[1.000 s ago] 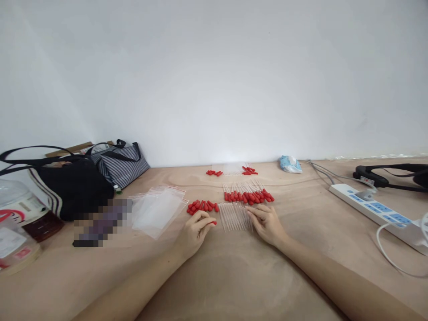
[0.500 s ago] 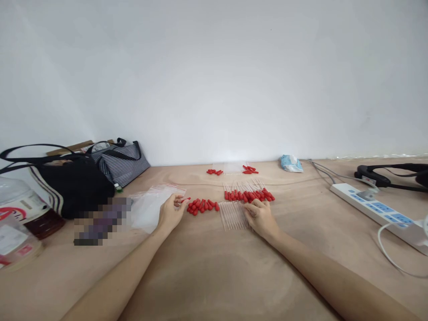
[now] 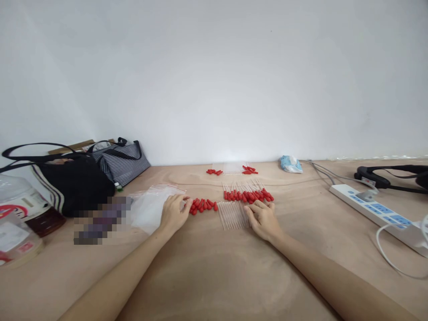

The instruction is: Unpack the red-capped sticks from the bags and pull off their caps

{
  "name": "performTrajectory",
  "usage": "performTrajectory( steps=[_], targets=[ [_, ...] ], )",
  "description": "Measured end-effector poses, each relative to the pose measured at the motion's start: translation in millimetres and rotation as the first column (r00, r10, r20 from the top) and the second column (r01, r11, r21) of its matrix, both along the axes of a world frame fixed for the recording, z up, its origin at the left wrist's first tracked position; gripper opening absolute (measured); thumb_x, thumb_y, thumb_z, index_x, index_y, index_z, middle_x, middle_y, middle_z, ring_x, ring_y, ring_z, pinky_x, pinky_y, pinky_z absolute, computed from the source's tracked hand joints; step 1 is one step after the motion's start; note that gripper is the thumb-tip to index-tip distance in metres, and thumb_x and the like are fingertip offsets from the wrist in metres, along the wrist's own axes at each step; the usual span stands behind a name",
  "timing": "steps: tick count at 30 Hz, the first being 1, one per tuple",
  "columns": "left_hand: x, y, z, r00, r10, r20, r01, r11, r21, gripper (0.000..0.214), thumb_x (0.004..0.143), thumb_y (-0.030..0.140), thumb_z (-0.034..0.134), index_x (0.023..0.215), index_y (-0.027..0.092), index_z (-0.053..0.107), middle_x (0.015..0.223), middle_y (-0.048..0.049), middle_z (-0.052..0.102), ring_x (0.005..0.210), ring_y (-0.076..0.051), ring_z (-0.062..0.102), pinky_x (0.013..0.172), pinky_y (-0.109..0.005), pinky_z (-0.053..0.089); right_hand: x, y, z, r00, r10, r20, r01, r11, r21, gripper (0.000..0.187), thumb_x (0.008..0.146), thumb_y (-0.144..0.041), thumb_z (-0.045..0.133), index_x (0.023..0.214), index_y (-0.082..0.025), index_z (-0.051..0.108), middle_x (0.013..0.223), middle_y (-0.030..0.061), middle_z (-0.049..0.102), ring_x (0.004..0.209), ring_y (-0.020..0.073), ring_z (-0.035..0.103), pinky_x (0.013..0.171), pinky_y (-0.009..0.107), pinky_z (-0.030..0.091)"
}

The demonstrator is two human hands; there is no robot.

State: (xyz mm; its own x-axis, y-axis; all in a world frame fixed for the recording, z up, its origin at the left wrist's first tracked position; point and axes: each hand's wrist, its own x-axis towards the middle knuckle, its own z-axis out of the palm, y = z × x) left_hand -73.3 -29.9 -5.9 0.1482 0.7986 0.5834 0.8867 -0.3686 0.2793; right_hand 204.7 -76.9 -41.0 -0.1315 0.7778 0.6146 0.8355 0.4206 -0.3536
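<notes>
My left hand (image 3: 175, 211) is at the left end of a heap of red rubber bulbs (image 3: 202, 205). Its bent thumb and fingertips close on one bulb, partly hidden by the fingers. A row of thin clear tubes (image 3: 232, 216) lies side by side to the right of the heap. Over the right end of that row rests my right hand (image 3: 264, 218), fingers bent but apart, fingertips touching or very near the last tubes. Just behind it is a row of droppers (image 3: 249, 195), clear tubes with red bulbs on the near ends.
Clear zip bags (image 3: 150, 207) lie left of my left hand. More red bulbs (image 3: 214, 171) and another clear bag sit near the wall. A power strip (image 3: 371, 209) with cables is at the right. Bags (image 3: 76, 183) and a large bottle (image 3: 30, 214) stand left.
My left hand has moved slightly right, from beside the bulb heap onto its left end. The fingers of my right hand have spread a little beside the tubes.
</notes>
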Motion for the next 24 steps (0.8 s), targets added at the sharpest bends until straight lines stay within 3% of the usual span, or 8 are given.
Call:
performTrajectory(
  steps=[2, 6, 10, 13, 17, 20, 22, 24],
  targets=[
    [19.0, 1.2, 3.9, 0.994, -0.084, -0.071, 0.084, 0.996, -0.001, 0.019, 0.076, 0.031, 0.049, 0.072, 0.019, 0.063, 0.075, -0.0048, 0.062, 0.077, -0.021, 0.054, 0.074, -0.034, 0.04, 5.9, -1.4, 0.3, 0.999, -0.043, -0.003, 0.043, 0.999, 0.016, 0.034, 0.087, -0.029, 0.036, 0.07, -0.019, 0.063, 0.066, 0.0012, 0.057, 0.067, 0.0125, 0.05, 0.072, 0.031, 0.024],
    [67.9, 13.7, 8.7, 0.983, -0.159, -0.088, 0.146, 0.979, -0.14, 0.015, 0.072, 0.032, 0.057, 0.068, 0.019, 0.062, 0.074, -0.0036, 0.059, 0.08, -0.02, 0.053, 0.075, -0.034, 0.039, 14.0, -3.3, 0.5, 0.996, -0.093, -0.004, 0.093, 0.993, 0.074, 0.027, 0.084, -0.029, 0.042, 0.073, -0.02, 0.065, 0.067, 0.0008, 0.059, 0.066, 0.0121, 0.05, 0.071, 0.03, 0.023],
    [106.5, 31.8, 6.2, 0.98, -0.186, -0.074, 0.169, 0.967, -0.191, 0.02, 0.064, 0.039, 0.065, 0.065, 0.019, 0.062, 0.079, -0.0041, 0.058, 0.087, -0.023, 0.051, 0.078, -0.036, 0.038, 15.9, -2.2, 0.0, 0.996, -0.083, -0.01, 0.084, 0.994, 0.067, 0.024, 0.083, -0.028, 0.044, 0.073, -0.021, 0.065, 0.068, 0.0003, 0.06, 0.067, 0.0117, 0.052, 0.07, 0.029, 0.024],
    [120.0, 40.8, 2.3, 0.983, -0.177, -0.055, 0.163, 0.967, -0.194, 0.017, 0.062, 0.035, 0.067, 0.062, 0.018, 0.061, 0.076, -0.0043, 0.057, 0.084, -0.023, 0.052, 0.076, -0.036, 0.04, 15.1, -1.1, -0.8, 0.996, -0.087, -0.017, 0.088, 0.994, 0.066, 0.023, 0.082, -0.028, 0.045, 0.073, -0.021, 0.065, 0.068, -0.0003, 0.06, 0.067, 0.0111, 0.053, 0.071, 0.029, 0.024],
    [118.7, 39.8, 1.2, 0.99, -0.142, 0.001, 0.141, 0.978, -0.152, 0.011, 0.07, 0.026, 0.06, 0.066, 0.016, 0.062, 0.077, -0.0053, 0.057, 0.084, -0.022, 0.052, 0.078, -0.035, 0.04, 14.2, 0.7, -3.4, 0.996, -0.076, -0.042, 0.079, 0.994, 0.079, 0.02, 0.081, -0.026, 0.046, 0.074, -0.022, 0.064, 0.068, -0.0009, 0.059, 0.067, 0.0114, 0.054, 0.072, 0.03, 0.027],
    [103.4, 24.9, 2.7, 0.992, -0.122, 0.045, 0.126, 0.986, -0.108, 0.008, 0.073, 0.023, 0.056, 0.073, 0.016, 0.061, 0.082, -0.0055, 0.056, 0.086, -0.021, 0.052, 0.079, -0.035, 0.041, 14.4, 2.5, -4.9, 0.997, -0.023, -0.076, 0.032, 0.992, 0.119, 0.019, 0.081, -0.025, 0.044, 0.082, -0.021, 0.063, 0.072, 0.0016, 0.058, 0.071, 0.0137, 0.054, 0.072, 0.031, 0.032],
    [87.4, 8.0, 2.4, 0.984, -0.17, 0.059, 0.175, 0.981, -0.089, 0.007, 0.074, 0.022, 0.055, 0.074, 0.017, 0.059, 0.08, -0.0038, 0.055, 0.083, -0.019, 0.053, 0.076, -0.033, 0.042, 14.1, 2.2, -3.9, 0.994, 0.029, -0.105, -0.011, 0.985, 0.172, 0.023, 0.081, -0.028, 0.045, 0.097, -0.019, 0.059, 0.082, 0.0056, 0.057, 0.08, 0.017, 0.053, 0.073, 0.032, 0.036],
    [69.8, -11.8, 0.0, 0.951, -0.305, 0.059, 0.308, 0.95, -0.052, 0.007, 0.076, 0.023, 0.054, 0.074, 0.017, 0.058, 0.078, -0.0028, 0.054, 0.08, -0.018, 0.052, 0.074, -0.032, 0.042, 12.5, -0.7, -0.6, 0.992, 0.086, -0.093, -0.063, 0.973, 0.224, 0.037, 0.079, -0.034, 0.049, 0.112, -0.018, 0.052, 0.096, 0.0099, 0.055, 0.091, 0.0208, 0.05, 0.076, 0.035, 0.038]
  ],
)
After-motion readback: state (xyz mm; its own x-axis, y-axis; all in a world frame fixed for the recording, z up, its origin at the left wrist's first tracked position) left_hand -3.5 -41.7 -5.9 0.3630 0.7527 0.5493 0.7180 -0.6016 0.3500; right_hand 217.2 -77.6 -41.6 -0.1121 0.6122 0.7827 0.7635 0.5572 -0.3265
